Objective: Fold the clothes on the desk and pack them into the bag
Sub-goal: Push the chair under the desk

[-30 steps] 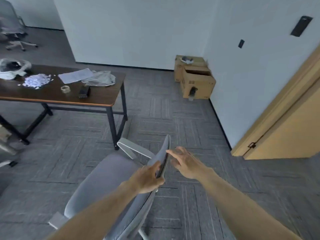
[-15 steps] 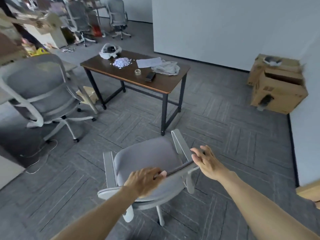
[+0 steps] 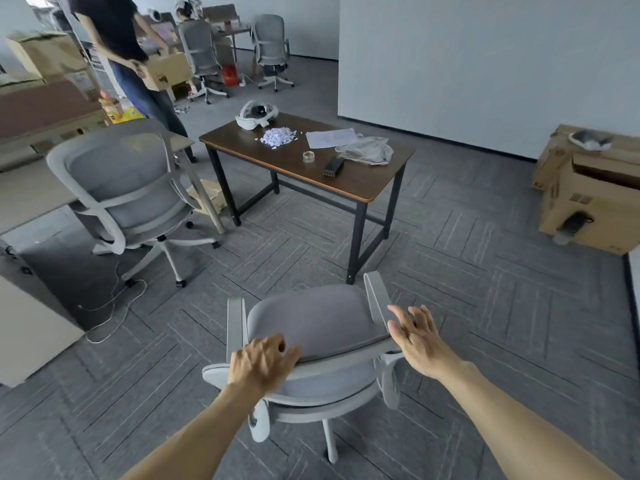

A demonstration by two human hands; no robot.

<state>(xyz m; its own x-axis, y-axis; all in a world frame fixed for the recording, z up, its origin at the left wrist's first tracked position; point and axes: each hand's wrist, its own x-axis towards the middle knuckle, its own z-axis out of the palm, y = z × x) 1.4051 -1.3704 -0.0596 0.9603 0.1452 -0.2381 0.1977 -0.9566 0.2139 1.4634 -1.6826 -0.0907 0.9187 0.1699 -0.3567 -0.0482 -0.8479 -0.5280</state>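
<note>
Head view, watched from my remote station: the largest thing ahead is the dark wooden desk [image 3: 363, 188] at 12 o'clock, well apart from both hands. At 6 o'clock stands a grey office chair [image 3: 318, 320], its back toward me. The left hand [image 3: 263, 367] grips the top edge of the backrest at 7 o'clock, fingers curled over it, forearm reaching straight in. The right hand [image 3: 415, 337] is at 5 o'clock by the chair's right armrest, fingers spread and straight; blur keeps me from telling whether it touches. At 3 o'clock, cardboard boxes [image 3: 588, 195] stand by the wall, a pale bundle [image 3: 588, 140] lying on top. The clothes [image 3: 367, 152], a crumpled grey heap, lie on the desk's right end, touching a paper sheet [image 3: 330, 137] and near a tape roll [image 3: 308, 156].
</note>
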